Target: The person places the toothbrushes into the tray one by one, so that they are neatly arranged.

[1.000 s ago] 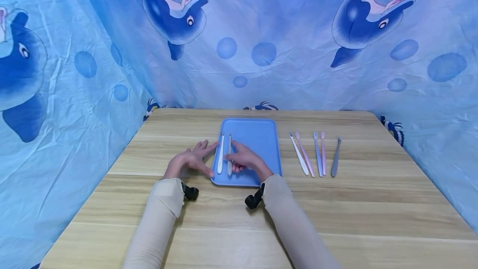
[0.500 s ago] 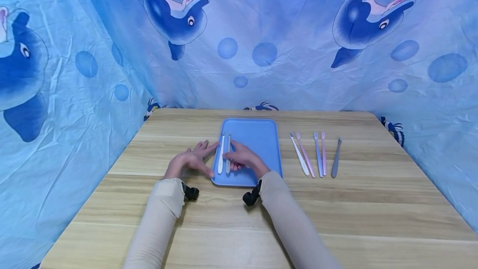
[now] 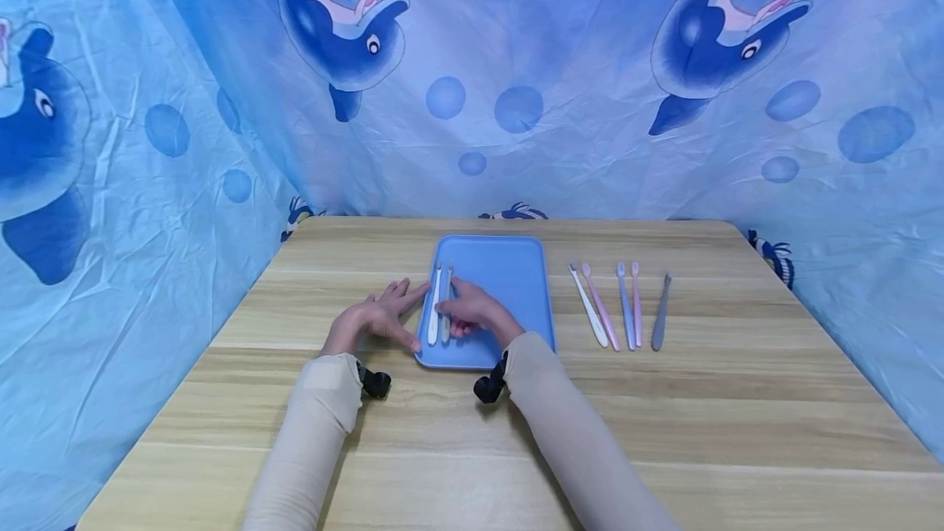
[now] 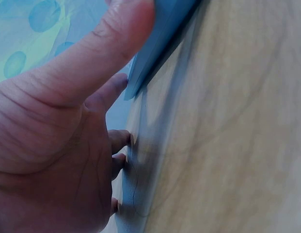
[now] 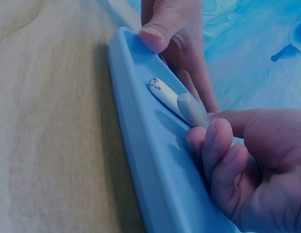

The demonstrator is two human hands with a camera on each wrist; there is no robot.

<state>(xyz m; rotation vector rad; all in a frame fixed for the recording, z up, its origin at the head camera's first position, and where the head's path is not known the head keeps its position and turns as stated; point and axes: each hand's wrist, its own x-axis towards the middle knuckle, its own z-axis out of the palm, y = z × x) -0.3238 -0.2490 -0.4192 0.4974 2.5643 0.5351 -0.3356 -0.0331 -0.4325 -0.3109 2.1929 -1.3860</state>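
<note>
A blue tray (image 3: 497, 256) lies on the wooden table. Inside it, along the left side, rests a white toothbrush (image 3: 433, 326). My right hand (image 3: 478, 308) pinches a grey toothbrush (image 3: 446, 331) over the tray, close beside the white one and nearly parallel to it. In the right wrist view the grey handle (image 5: 191, 109) sticks out past the curled fingers and overlaps the white handle (image 5: 165, 94). My left hand (image 3: 374, 318) has its fingers spread, with thumb and index finger against the tray's left rim. The left wrist view shows that thumb (image 4: 111, 39) on the rim.
Right of the tray lie a white toothbrush (image 3: 588, 307), a pink one (image 3: 601, 307), a blue one (image 3: 626, 307), another pink one (image 3: 637, 307) and a dark grey one (image 3: 660, 314). A blue dolphin-print cloth (image 3: 472, 129) hangs behind the table.
My right hand has shifted slightly left with the grey toothbrush, bringing it nearer the white one in the tray. The left hand stays at the rim.
</note>
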